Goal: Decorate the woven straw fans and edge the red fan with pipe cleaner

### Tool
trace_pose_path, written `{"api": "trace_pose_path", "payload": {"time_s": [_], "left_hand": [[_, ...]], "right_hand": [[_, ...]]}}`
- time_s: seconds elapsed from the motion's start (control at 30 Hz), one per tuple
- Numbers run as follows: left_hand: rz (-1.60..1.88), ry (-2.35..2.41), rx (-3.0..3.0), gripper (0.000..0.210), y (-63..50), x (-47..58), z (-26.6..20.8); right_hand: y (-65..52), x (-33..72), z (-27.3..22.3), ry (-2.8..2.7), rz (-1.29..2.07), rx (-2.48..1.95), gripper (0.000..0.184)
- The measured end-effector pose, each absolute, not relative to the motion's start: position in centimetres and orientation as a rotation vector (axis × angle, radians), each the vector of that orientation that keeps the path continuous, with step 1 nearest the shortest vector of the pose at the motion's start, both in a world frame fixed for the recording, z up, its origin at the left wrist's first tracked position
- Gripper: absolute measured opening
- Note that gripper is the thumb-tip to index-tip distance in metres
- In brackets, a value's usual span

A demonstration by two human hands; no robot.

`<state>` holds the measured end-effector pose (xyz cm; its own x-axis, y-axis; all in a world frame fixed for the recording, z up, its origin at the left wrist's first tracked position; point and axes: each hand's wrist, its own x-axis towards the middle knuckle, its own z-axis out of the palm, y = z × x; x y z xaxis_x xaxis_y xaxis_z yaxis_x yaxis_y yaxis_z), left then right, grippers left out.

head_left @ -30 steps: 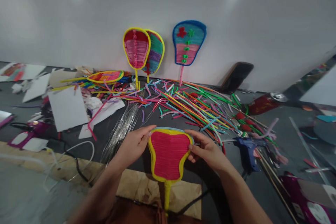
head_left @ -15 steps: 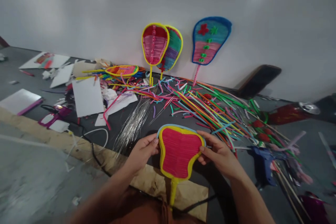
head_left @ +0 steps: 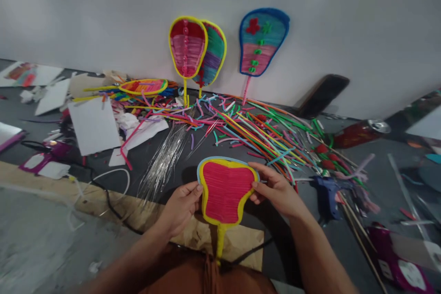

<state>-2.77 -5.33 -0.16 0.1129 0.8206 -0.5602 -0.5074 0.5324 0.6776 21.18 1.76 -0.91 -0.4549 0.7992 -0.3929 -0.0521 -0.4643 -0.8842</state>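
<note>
A hand fan [head_left: 227, 190] with a pink face, yellow edging and a yellow handle is held upright in front of me, its handle end close to my body. Along its top edge runs a light blue pipe cleaner [head_left: 223, 159], bent to the curve. My left hand [head_left: 184, 204] pinches the fan's left edge and the blue strip between thumb and fingers. On the opposite side my right hand [head_left: 275, 190] grips the right edge, thumb in front and some fingers behind, where the blue strip comes down.
Loose pipe cleaners [head_left: 255, 135] and silver wires [head_left: 163, 161] lie across the dark table. Finished fans [head_left: 188, 48] and a blue-edged one [head_left: 263, 43] lean on the wall. At right are a blue glue gun [head_left: 327, 195], a red can [head_left: 360, 133] and a phone [head_left: 325, 94].
The whole view has shifted, so the table things sit farther left and slightly higher. Both hands keep their hold on the fan and the blue strip.
</note>
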Motion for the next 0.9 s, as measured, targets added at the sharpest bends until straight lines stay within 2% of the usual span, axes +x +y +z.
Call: {"api": "trace_pose_path", "payload": {"time_s": [0.37,0.9], "left_hand": [[0.948,1.191,0.602,0.033,-5.39,-2.81,-1.05],[0.972,0.893,0.202,0.025,-5.65,-3.01,-1.16]], "right_hand": [[1.93,21.14,-0.83,-1.129,1.987,-1.136,0.055],[1.78,21.05,-0.62,-1.145,1.984,-1.179,0.058]]}}
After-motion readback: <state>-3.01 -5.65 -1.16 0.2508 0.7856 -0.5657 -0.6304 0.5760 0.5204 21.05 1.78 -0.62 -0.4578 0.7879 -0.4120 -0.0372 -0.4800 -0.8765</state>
